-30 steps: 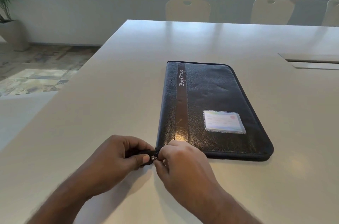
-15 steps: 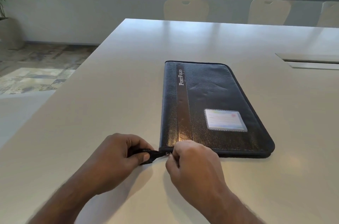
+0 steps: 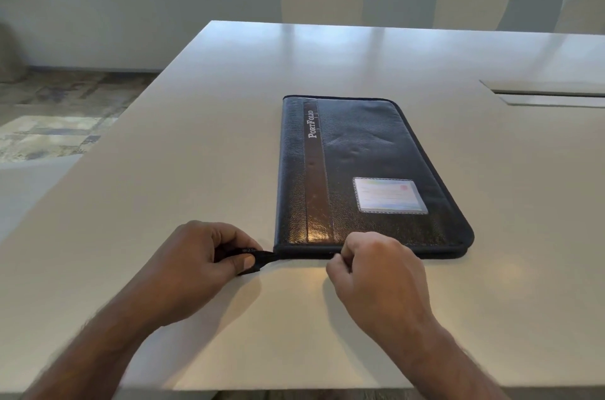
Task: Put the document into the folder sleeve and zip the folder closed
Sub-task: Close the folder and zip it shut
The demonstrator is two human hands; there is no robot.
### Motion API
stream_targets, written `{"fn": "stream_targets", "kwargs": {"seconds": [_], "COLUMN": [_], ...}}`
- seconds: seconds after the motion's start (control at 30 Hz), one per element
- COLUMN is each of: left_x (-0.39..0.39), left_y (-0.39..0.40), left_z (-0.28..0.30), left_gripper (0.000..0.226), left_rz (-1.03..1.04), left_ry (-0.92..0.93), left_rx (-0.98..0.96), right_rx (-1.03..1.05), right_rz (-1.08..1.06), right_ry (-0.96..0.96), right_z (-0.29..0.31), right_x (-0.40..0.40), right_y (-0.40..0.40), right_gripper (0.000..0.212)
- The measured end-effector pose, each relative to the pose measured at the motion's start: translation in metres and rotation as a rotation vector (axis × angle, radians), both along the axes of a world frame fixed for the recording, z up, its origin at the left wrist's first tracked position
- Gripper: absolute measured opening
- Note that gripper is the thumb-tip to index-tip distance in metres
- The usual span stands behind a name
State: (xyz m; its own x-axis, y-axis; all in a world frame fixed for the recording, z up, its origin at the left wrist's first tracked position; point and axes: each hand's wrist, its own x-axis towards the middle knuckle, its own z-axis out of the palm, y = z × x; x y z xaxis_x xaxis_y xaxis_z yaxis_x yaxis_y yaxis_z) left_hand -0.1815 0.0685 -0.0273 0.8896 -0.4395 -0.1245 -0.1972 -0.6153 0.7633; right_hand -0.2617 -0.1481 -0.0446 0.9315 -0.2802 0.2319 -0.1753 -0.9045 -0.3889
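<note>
A black leather folder [image 3: 360,151] marked "PortFolio" lies flat and closed on the white table [image 3: 196,137], with a clear card window on its cover. My left hand [image 3: 209,255] pinches the black zip end tab [image 3: 262,257] that sticks out at the folder's near left corner. My right hand [image 3: 370,265] is closed on the zipper pull at the folder's near edge, a short way right of that corner; the pull itself is hidden by my fingers. No document is visible.
A recessed cable slot [image 3: 550,97] sits in the table at the right. Pale chairs [image 3: 322,3] stand along the far side under the windows. The table's left edge drops to patterned floor [image 3: 49,137].
My right hand has slid rightward along the folder's near edge, away from the left corner. My left hand has kept its grip on the end tab.
</note>
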Motion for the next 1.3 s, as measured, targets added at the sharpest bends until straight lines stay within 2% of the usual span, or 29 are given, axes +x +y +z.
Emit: {"fn": "stream_targets", "kwargs": {"seconds": [0.53, 0.6, 0.7, 0.77, 0.87, 0.97, 1.07, 1.17, 1.3], "left_x": [-0.002, -0.001, 0.001, -0.001, -0.006, -0.008, -0.005, 0.003, 0.011], "left_y": [-0.001, -0.004, -0.02, -0.04, -0.081, -0.127, -0.167, -0.187, -0.187], "left_z": [0.001, 0.002, 0.011, 0.022, 0.032, 0.027, 0.013, -0.006, -0.029], "left_gripper": [0.034, 0.029, 0.022, 0.021, 0.029, 0.038, 0.057, 0.076, 0.078], "left_rz": [0.0, 0.006, -0.023, -0.087, -0.321, -0.54, -0.629, -0.679, -0.732], "left_ry": [-0.063, -0.123, -0.37, -0.466, -0.556, -0.662, -0.736, -0.708, -0.655], "left_rx": [0.066, 0.113, 0.164, 0.12, 0.061, 0.104, 0.199, 0.33, 0.432], "right_rx": [0.028, 0.056, 0.086, 0.104, 0.125, 0.148, 0.151, 0.148, 0.145], "right_rz": [-0.31, -0.321, -0.299, -0.286, -0.261, -0.235, -0.193, -0.151, -0.114], "right_ry": [-0.049, -0.056, -0.069, -0.083, -0.092, -0.107, -0.125, -0.134, -0.118], "right_z": [0.001, 0.001, 0.001, 0.0, -0.002, -0.003, -0.003, -0.003, -0.007], "right_x": [-0.037, -0.04, -0.042, -0.043, -0.044, -0.044, -0.046, -0.049, -0.054], "right_y": [-0.091, -0.102, -0.108, -0.109, -0.11, -0.112, -0.114, -0.117, -0.126], "right_gripper": [0.03, 0.031, 0.03, 0.03, 0.03, 0.031, 0.03, 0.029, 0.027]}}
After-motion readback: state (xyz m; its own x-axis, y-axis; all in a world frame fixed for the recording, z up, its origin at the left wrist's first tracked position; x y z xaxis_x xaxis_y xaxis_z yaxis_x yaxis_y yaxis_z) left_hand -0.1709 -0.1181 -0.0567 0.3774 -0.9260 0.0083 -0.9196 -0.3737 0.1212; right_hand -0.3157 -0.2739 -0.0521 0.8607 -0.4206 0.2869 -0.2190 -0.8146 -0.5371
